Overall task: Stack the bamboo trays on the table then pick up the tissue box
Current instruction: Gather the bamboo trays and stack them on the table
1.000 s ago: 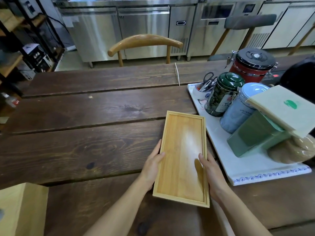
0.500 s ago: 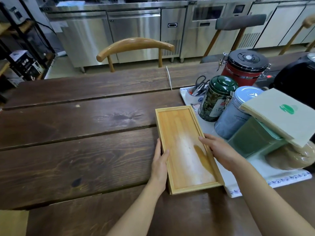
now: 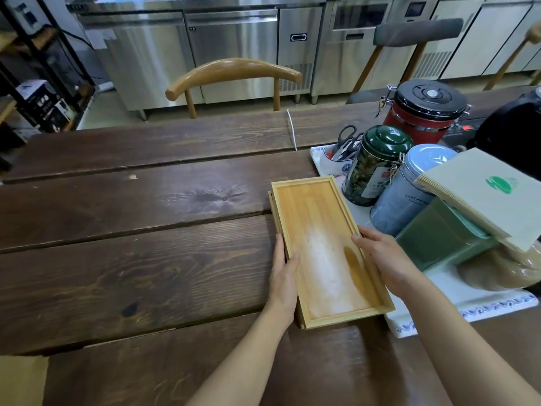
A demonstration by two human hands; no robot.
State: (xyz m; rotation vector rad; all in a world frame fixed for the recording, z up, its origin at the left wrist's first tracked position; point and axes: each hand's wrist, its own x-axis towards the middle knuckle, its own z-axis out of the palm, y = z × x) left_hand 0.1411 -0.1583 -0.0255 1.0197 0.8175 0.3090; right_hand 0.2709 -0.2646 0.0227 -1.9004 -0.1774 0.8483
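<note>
Head view: left hand (image 3: 283,276) and right hand (image 3: 386,260) clasp the long edges of the top bamboo tray (image 3: 322,247), empty, resting on another tray on the tabletop (image 3: 131,244). Right of the grip, a white tray (image 3: 456,294) carries canisters.

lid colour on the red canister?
Black, on the red canister; clearest in the head view.

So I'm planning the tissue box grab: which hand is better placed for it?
Probably the right hand: it rests on the bamboo tray's right edge, closest to the green tissue box. The left hand is across the tray.
</note>
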